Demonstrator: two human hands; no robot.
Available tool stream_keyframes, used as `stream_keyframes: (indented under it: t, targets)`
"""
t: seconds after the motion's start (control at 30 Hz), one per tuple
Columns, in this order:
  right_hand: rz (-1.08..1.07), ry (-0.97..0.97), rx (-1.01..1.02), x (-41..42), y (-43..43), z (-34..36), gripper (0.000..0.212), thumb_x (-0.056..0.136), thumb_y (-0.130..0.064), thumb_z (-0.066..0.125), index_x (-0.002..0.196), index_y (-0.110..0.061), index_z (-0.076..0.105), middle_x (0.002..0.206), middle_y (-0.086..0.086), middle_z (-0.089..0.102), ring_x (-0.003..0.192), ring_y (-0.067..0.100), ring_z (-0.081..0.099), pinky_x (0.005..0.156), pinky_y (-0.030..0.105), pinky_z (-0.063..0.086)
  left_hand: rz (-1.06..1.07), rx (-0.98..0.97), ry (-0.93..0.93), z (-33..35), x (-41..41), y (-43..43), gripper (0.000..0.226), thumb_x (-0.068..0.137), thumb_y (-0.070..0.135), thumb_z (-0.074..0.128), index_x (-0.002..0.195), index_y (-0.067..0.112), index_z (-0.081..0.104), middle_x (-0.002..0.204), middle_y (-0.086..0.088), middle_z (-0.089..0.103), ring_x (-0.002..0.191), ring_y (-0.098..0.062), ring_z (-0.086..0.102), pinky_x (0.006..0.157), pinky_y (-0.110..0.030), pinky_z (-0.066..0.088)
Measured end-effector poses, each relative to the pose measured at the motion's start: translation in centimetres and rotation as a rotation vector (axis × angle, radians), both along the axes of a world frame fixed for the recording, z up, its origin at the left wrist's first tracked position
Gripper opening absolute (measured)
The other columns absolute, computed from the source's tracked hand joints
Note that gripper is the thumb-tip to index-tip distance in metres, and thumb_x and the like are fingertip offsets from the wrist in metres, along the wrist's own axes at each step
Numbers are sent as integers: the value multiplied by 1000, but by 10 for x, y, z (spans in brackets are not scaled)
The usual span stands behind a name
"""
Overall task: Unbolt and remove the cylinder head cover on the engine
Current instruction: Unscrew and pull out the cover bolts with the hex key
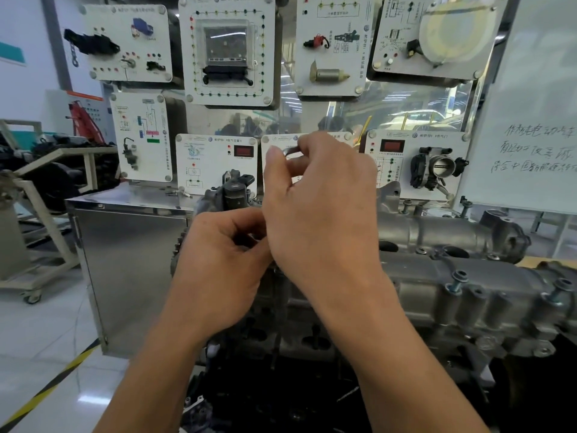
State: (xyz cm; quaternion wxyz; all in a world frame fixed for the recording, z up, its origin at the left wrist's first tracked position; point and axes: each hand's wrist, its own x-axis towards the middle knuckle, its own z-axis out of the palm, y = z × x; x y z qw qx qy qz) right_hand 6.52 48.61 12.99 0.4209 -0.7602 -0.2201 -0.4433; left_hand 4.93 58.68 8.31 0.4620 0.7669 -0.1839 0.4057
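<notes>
Hands in head view: left hand (pixel 218 260) and right hand (pixel 318 214) are both curled at the left end of the cover (pixel 415 285), which sits on the engine (pixel 299 339). I cannot tell whether either pinches anything. Bolts (pixel 456 281) stand proud; a slipped one could drop inside.

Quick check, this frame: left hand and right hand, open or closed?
Left hand: fingers curled over the engine; cannot tell if it holds anything.
Right hand: closed, apparently pinching a thin metal piece.
</notes>
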Motion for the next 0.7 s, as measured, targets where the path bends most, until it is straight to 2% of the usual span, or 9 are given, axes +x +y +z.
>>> stream_keyframes:
  t: [0.03, 0.1, 0.17, 0.23, 0.37, 0.47, 0.6, 0.67, 0.7]
  targets:
    - [15, 1, 27, 0, 3, -2, 23, 98, -39, 55, 84, -21, 52, 72, -10, 59, 64, 5, 49, 56, 16, 39, 9, -2, -3, 1, 0, -1, 55, 81, -6, 70, 66, 47, 73, 60, 23, 69, 51, 4, 62, 48, -6, 44]
    - [69, 5, 98, 2, 6, -4, 23, 95, -39, 61, 88, -17, 61, 73, -8, 64, 64, 11, 60, 63, 34, 53, 10, -15, 2, 1, 0, -1, 51, 81, -5, 70, 68, 44, 74, 62, 20, 71, 53, 1, 65, 49, -10, 47]
    - [87, -3, 151, 4, 6, -4, 23, 91, -38, 67, 92, -15, 65, 74, -6, 67, 64, 17, 65, 68, 40, 56, 5, -29, 9, 1, -1, -1, 42, 82, -2, 70, 72, 38, 76, 68, 16, 74, 59, -5, 69, 52, -16, 54]
    - [82, -18, 157, 6, 6, -4, 21, 91, -34, 67, 92, -14, 66, 74, -5, 69, 64, 17, 65, 68, 39, 56, 2, -45, 8, 1, -1, -2, 42, 82, -3, 70, 72, 37, 75, 68, 15, 74, 59, -7, 70, 52, -18, 55]
    - [59, -32, 115, 4, 9, -4, 14, 93, -27, 62, 91, -13, 63, 77, -1, 68, 67, 17, 62, 65, 37, 55, 34, -29, -2, 1, -3, -4, 66, 79, -14, 66, 59, 48, 69, 52, 23, 65, 46, 4, 59, 42, -5, 39]
    - [93, 4, 81, 3, 10, -3, 14, 95, -25, 59, 97, -11, 61, 79, -1, 65, 66, 16, 60, 61, 32, 50, 28, -15, 2, 0, -1, -4, 73, 76, -22, 62, 55, 48, 67, 47, 23, 60, 41, 6, 52, 41, -3, 34]
    - [96, 17, 88, 3, 13, -4, 14, 98, -25, 54, 97, -12, 58, 70, -5, 57, 58, 6, 49, 49, 13, 35, -64, -50, -11, -1, 0, -3, 58, 74, -20, 58, 49, 32, 62, 45, 20, 56, 42, 6, 46, 45, -4, 34]
    - [88, 21, 87, 4, 15, -6, 15, 99, -25, 52, 89, -14, 52, 63, -6, 52, 54, 5, 42, 48, 14, 36, -119, -81, -4, -2, 0, -2, 45, 75, -9, 55, 49, 27, 59, 43, 16, 55, 40, 4, 44, 42, -6, 33]
    - [82, 24, 89, 5, 16, -6, 17, 99, -24, 51, 85, -14, 49, 61, -7, 49, 53, 5, 40, 50, 14, 36, -147, -101, 5, -3, 1, -1, 47, 79, -11, 56, 49, 25, 60, 42, 14, 54, 39, 2, 44, 41, -7, 33]
